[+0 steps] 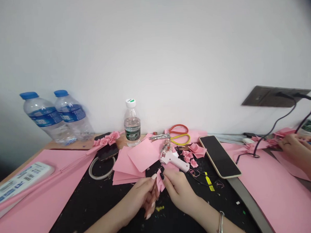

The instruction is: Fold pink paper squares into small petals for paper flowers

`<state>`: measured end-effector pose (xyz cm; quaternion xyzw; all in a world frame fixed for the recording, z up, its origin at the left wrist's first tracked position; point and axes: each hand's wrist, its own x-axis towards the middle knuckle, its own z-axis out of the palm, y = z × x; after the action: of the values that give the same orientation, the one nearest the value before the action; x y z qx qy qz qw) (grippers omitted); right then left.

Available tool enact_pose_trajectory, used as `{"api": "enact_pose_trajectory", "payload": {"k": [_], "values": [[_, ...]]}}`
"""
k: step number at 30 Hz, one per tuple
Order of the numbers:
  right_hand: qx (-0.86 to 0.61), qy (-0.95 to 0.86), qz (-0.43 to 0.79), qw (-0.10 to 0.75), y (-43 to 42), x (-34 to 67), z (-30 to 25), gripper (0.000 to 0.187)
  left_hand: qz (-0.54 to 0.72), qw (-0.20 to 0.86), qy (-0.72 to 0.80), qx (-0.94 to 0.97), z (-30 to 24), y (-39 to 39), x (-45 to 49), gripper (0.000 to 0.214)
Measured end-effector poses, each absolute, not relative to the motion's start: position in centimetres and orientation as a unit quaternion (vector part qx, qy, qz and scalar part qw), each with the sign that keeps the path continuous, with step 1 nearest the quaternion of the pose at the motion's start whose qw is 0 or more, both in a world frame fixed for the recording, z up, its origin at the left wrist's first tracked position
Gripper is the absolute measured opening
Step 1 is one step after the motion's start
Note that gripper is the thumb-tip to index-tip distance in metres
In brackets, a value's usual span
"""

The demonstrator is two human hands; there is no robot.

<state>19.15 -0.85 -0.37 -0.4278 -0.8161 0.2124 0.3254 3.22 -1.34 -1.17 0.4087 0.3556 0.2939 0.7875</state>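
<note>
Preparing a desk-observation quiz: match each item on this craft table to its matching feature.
Items:
1. Scissors
2. Smartphone
3. Small water bottle
4. Two large water bottles

Features:
A. Blue caps
B. Red and yellow handles
C. Green-and-white cap
D. Black screen facing up

Pairs: 1-B, 2-D, 3-C, 4-A
</note>
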Motion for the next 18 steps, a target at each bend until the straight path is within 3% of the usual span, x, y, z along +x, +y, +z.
{"api": "enact_pose_trajectory", "payload": {"k": [6, 9, 14, 18], "values": [[-0.432, -0.823, 0.201, 0.308, -0.8, 19.4, -0.7, 0.024, 0.193, 0.857, 0.339, 0.336, -0.5, -1.2, 2.5, 0.052], [-0.431, -0.824, 0.208, 0.303, -0.8, 19.5, -0.8, 0.023, 0.173, 0.874, 0.344, 0.296, 0.1, -1.0, 2.3, 0.046], [-0.435, -0.827, 0.196, 0.299, -0.8, 19.4, -0.7, 0.024, 0.201, 0.868, 0.377, 0.253, 1.0, -0.7, 2.2, 0.025], [-0.429, -0.834, 0.196, 0.287, -0.8, 19.3, -0.6, 0.025, 0.266, 0.847, 0.373, 0.268, 0.9, -0.8, 2.4, 0.023]]}}
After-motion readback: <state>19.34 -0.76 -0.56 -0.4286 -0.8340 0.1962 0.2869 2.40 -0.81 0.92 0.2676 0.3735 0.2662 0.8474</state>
